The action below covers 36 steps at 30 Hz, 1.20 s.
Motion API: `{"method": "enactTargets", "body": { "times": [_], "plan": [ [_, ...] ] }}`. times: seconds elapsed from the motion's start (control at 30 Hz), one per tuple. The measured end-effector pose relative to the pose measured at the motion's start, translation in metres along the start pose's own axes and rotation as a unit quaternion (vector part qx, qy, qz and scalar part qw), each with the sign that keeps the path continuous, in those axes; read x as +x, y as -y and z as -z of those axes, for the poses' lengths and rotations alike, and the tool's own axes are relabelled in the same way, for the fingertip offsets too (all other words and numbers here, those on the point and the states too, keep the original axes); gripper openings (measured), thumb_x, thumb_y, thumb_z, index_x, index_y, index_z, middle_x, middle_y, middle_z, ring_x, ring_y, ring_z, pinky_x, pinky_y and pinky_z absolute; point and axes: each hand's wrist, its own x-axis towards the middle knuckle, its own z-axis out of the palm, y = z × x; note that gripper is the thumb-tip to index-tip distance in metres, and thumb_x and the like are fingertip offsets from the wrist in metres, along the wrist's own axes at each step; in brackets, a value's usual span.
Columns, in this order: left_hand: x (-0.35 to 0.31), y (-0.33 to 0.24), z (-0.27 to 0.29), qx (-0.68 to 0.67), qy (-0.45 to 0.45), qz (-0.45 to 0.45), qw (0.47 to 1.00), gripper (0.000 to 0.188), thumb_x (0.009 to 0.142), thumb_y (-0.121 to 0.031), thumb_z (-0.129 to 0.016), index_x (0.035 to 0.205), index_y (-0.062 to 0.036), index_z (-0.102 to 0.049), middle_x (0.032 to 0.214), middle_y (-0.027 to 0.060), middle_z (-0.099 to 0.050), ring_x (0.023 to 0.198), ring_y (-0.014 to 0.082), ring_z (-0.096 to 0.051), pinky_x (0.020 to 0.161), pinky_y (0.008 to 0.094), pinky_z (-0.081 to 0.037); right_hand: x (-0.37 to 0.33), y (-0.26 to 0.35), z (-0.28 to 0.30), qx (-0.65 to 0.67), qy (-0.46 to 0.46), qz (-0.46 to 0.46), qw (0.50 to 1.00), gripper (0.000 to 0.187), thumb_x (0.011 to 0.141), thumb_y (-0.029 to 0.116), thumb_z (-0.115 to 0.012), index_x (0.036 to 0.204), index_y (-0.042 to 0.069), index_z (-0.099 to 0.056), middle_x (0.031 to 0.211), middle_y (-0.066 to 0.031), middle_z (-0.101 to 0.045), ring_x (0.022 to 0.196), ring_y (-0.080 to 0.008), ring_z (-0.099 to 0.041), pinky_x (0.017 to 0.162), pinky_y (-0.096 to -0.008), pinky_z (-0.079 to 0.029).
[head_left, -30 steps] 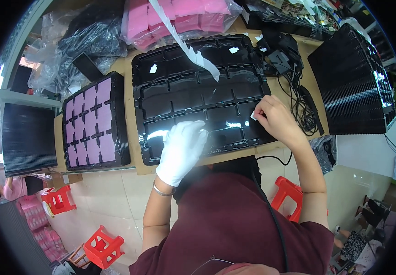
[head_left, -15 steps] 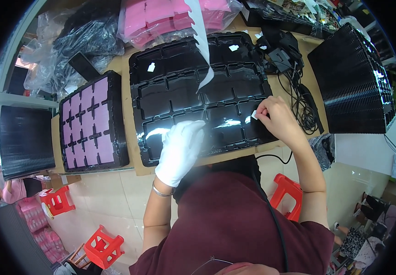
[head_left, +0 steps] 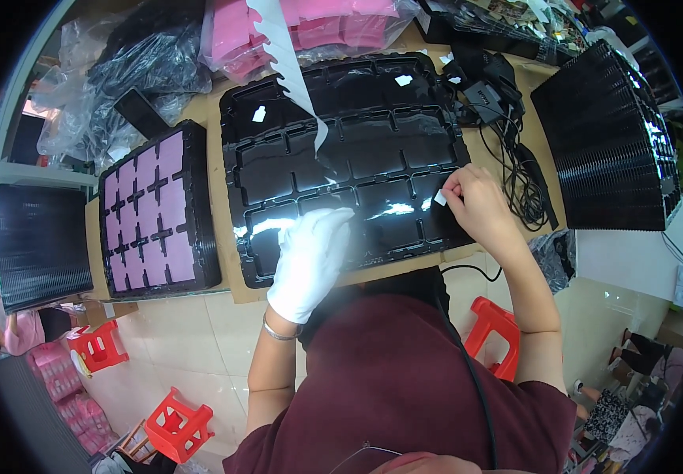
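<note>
A small white label (head_left: 440,198) is pinched over a glossy black compartmented tray (head_left: 341,158) lying flat.

1. The black tray (head_left: 341,158) is glossy moulded plastic, throwing white glare.
2. The left hand (head_left: 310,261) wears a matt white cloth glove.
3. The label (head_left: 439,198) and strip (head_left: 290,59) look like white paper.
4. The bench (head_left: 223,197) looks like matt brown cardboard.

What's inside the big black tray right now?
The big black tray holds two small white labels in back pockets; other pockets look bare. The gloved left hand covers a front pocket.
</note>
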Motion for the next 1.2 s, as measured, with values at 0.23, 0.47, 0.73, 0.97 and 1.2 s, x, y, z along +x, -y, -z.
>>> {"method": "enactTargets", "body": {
  "times": [0.23,0.47,0.73,0.97,1.2],
  "plan": [
    [0.001,0.000,0.000,0.002,0.002,0.000,1.000,0.024,0.089,-0.009,-0.069,0.113,-0.0133,-0.066,0.107,0.0060,-0.065,0.096,0.0255,-0.062,0.085,0.0376,-0.045,0.001,-0.006,-0.010,-0.069,-0.053,0.050,0.995,0.008,0.080,0.003,-0.069,0.081,0.002,-0.061,0.082,-0.0117,-0.061,0.082,-0.0320,-0.059,0.075,-0.0410,-0.048],
    [-0.001,0.000,0.000,0.000,0.001,0.001,1.000,0.025,0.089,-0.008,-0.069,0.112,-0.0129,-0.066,0.106,0.0061,-0.066,0.096,0.0256,-0.063,0.084,0.0372,-0.046,-0.004,-0.012,-0.011,-0.072,-0.038,0.183,0.980,0.011,0.083,0.004,-0.068,0.085,0.003,-0.058,0.095,-0.0128,-0.054,0.095,-0.0323,-0.051,0.084,-0.0399,-0.044],
    [-0.001,0.001,0.000,0.014,-0.012,-0.010,1.000,0.024,0.089,-0.008,-0.068,0.113,-0.0129,-0.066,0.106,0.0058,-0.066,0.095,0.0255,-0.063,0.083,0.0376,-0.046,-0.001,-0.028,0.020,0.050,-0.039,0.115,0.991,0.011,0.084,0.008,-0.071,0.089,0.006,-0.061,0.098,-0.0098,-0.050,0.099,-0.0291,-0.046,0.088,-0.0351,-0.039],
    [-0.001,0.002,0.001,-0.006,0.009,-0.001,1.000,0.029,0.088,-0.008,-0.066,0.116,-0.0144,-0.065,0.111,0.0050,-0.065,0.099,0.0253,-0.061,0.085,0.0394,-0.044,0.002,-0.014,0.015,0.011,0.036,0.143,0.989,0.013,0.082,0.009,-0.073,0.086,0.005,-0.062,0.096,-0.0092,-0.054,0.096,-0.0291,-0.049,0.085,-0.0377,-0.043],
    [-0.001,0.004,0.002,-0.015,0.039,0.019,0.999,0.037,0.084,-0.007,-0.064,0.120,-0.0166,-0.063,0.116,0.0037,-0.064,0.103,0.0245,-0.060,0.086,0.0406,-0.041,0.002,-0.005,0.012,-0.046,0.044,0.141,0.988,0.013,0.081,0.008,-0.072,0.085,0.003,-0.061,0.090,-0.0095,-0.057,0.093,-0.0297,-0.053,0.083,-0.0394,-0.047]
  ]
}}
